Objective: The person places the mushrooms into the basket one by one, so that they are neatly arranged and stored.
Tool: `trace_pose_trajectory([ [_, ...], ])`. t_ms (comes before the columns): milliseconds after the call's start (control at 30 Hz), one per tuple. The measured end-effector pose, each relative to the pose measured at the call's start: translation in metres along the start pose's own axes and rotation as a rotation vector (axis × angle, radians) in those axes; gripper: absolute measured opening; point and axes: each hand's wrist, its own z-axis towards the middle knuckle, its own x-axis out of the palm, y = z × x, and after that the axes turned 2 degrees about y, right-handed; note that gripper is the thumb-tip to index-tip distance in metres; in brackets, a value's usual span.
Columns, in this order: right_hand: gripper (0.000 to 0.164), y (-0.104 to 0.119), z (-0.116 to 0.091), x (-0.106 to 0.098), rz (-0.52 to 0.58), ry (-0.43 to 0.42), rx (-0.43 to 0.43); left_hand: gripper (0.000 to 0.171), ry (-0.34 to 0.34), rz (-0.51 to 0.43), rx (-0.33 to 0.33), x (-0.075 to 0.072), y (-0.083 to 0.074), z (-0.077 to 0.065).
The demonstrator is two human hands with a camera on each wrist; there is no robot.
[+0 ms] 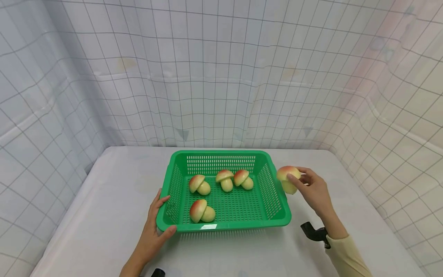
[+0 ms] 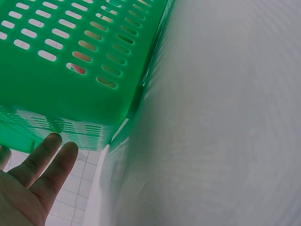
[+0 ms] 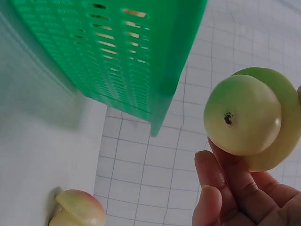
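A green plastic basket [image 1: 225, 227] with perforated walls stands on the white table. Inside lie several toy mushrooms [image 1: 199, 211] with red-and-yellow caps and pale stems. My left hand [image 1: 151, 227] holds the basket's near left corner, thumb on the front rim and a finger over the left rim. Below the rim, other fingers [image 2: 56, 169] lie along the outer wall in the left wrist view. My right hand [image 1: 315, 190] pinches another toy mushroom [image 1: 288, 180] in the air beside the basket's right rim. In the right wrist view its round stem end [image 3: 242, 115] faces the camera.
One more toy mushroom [image 3: 80, 207] rests on the table below the right hand; the head view does not show it. A white cloth covers the table [image 1: 104, 207]. Grid-patterned curtains [image 1: 214, 77] hang behind and on both sides.
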Motion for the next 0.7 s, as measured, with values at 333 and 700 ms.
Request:
trace_pose_trajectory([
  [333,0.051,0.024,0.008,0.01,-0.036,0.19,-0.1,0.077,0.0,0.002,0.009,0.0,0.001,0.0],
  [700,0.056,0.059,0.031,0.029,-0.103,0.467,-0.204,0.077,-0.005,0.006,0.006,0.0,-0.002,-0.001],
])
